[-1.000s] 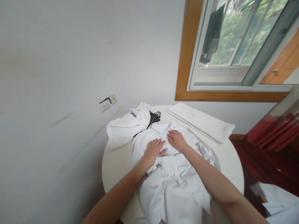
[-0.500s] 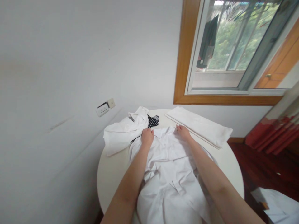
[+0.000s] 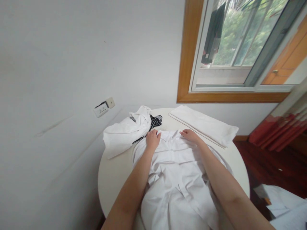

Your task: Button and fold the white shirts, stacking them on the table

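A white collared shirt (image 3: 176,172) lies spread on a round white table (image 3: 114,174), its collar toward the far edge. My left hand (image 3: 153,139) rests on the shirt's left shoulder near the collar, fingers curled and pinching the cloth. On the collar's right side, my right hand (image 3: 190,135) presses the fabric with its fingers together. Both forearms stretch over the shirt's body.
A crumpled white garment (image 3: 123,132) with a black striped piece (image 3: 155,121) lies at the table's far left. A folded white cloth (image 3: 203,125) lies at the far right. Wall socket (image 3: 102,109) on the left; window (image 3: 230,48) behind; more white cloth (image 3: 285,207) on the floor at right.
Both hands have moved from the middle of the shirt up to its collar and apart. The shirt's upper part now lies flatter. Since half a second ago they have barely shifted.
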Demonstrator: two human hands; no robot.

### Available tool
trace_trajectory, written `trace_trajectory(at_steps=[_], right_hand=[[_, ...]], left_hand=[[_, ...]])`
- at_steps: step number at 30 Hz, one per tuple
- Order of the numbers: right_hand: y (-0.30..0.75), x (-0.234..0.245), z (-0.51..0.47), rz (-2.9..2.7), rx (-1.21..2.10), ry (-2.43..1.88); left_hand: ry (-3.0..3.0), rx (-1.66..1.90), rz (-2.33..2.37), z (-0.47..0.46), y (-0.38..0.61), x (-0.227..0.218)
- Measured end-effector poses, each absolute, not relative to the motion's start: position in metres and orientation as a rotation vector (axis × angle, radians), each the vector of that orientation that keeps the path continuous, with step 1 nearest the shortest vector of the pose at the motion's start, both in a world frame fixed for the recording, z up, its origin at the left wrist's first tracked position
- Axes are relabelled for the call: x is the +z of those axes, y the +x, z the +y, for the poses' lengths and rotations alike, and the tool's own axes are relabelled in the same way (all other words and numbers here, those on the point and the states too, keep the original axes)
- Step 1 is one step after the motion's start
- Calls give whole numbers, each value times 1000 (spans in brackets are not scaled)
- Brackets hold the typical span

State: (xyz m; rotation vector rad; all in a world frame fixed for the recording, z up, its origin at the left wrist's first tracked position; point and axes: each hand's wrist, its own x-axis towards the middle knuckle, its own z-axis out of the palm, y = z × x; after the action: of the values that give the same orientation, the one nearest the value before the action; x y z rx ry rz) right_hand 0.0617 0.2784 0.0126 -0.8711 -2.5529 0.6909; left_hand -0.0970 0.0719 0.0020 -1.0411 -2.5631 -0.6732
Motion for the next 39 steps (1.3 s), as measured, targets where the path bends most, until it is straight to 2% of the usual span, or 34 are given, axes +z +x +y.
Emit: trace_trajectory(at_steps=[6,12,20,28,33,39], right_hand=[[37,11,271,-2503,707,-922],[30,2,237,-2309,458,-936],[37,16,228,-2285,348,-693],[51,16,233,-2556,563,-265],[50,16,232,-2613,519,-280],[38,16,223,-2639,408,-427]], left_hand=[[-1073,-841,-2548,71,-104,-1],[-1028,-919,-2538,72,-112,-3],[-1119,-810,-2429,72,-107,2],[-1567,-667,-2250,83,-89,2],[-1541,-611,-2297,86,-92,-12],[-1452,-665,-2353,84,-90,-2]])
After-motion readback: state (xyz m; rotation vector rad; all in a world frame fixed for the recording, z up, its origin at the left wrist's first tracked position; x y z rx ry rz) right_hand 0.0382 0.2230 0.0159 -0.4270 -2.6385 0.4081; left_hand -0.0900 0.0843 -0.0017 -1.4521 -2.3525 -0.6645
